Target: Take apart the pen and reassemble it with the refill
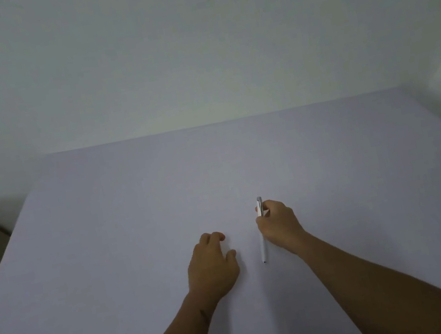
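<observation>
Pen (263, 243), slim white cylinder, gripped by right hand (278, 224) fingers; left hand (212, 268) fingers loosely curled, empty.

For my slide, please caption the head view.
Right hand grips white pen on table; left hand rests empty.

No readable text, label, brand, number or sign appeared anywhere. The white pen (262, 230) showed no legible print, and the pale counter (133, 211) and the wall (191, 39) behind it bore no writing.
</observation>
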Available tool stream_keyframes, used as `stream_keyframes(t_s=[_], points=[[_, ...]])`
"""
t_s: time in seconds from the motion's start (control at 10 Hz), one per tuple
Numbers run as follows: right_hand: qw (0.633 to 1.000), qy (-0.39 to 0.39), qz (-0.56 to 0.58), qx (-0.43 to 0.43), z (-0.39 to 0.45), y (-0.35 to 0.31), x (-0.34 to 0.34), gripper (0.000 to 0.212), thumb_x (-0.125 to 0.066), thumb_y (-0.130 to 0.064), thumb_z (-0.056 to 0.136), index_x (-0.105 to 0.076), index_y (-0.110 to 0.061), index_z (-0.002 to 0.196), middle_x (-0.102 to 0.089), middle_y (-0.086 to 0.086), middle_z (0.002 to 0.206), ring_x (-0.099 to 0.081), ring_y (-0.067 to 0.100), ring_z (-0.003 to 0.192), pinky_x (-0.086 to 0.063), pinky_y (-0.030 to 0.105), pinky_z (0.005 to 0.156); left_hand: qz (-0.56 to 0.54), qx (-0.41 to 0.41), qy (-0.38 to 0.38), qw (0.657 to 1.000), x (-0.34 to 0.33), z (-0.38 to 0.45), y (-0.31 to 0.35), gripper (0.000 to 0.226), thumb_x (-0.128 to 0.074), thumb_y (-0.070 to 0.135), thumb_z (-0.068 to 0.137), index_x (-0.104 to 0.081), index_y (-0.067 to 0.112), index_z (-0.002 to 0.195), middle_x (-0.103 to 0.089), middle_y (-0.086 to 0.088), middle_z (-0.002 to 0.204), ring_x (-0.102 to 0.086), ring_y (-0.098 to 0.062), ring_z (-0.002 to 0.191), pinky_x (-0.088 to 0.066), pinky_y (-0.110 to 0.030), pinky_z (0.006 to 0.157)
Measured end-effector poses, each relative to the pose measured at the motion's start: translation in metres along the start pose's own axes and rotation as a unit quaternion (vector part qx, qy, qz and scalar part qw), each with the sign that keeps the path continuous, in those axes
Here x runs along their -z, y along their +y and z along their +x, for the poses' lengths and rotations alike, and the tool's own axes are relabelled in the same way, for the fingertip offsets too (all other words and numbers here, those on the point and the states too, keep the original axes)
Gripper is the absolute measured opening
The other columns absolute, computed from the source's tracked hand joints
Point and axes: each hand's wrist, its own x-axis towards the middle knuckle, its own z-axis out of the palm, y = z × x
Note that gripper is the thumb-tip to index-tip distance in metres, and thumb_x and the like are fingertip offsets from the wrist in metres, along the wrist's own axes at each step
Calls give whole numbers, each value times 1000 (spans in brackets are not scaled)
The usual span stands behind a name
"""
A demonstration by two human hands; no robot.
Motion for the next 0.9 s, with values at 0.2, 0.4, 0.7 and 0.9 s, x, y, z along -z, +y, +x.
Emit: stream_keyframes(t_s=[0.2,0.4,0.7,0.9], points=[[991,-16,-130,16,5,23,-9,20,-53,-18,88,-58,-14,107,-64,9,100,-58,27,82,-42,30,70,224,-9,-127,966,-18,11,-11,94,-36,69,80,-6,16,151,4,-10,162,4,-32,147,-11,-58,115],[982,-18,-183,31,10,32,-27,31,-55,-17,90,-50,-11,120,-61,10,103,-56,27,87,-41,31,71,273,-20,-162,948,-32,5,-25,106,-32,74,77,14,14,150,26,-12,158,22,-35,145,-5,-66,113],[977,13,-209,40,19,39,-40,28,-54,-17,91,-47,-11,117,-60,14,109,-61,32,99,-49,38,77,283,-29,-145,948,-39,5,-31,105,-27,77,75,15,16,150,27,-12,157,23,-35,144,-2,-66,113],[980,18,-197,34,14,37,-30,32,-58,-24,91,-48,-9,117,-57,14,115,-59,34,104,-46,36,79,276,-14,-155,949,-35,7,-23,107,-36,75,75,10,16,151,22,-10,159,19,-34,145,-4,-66,114]])
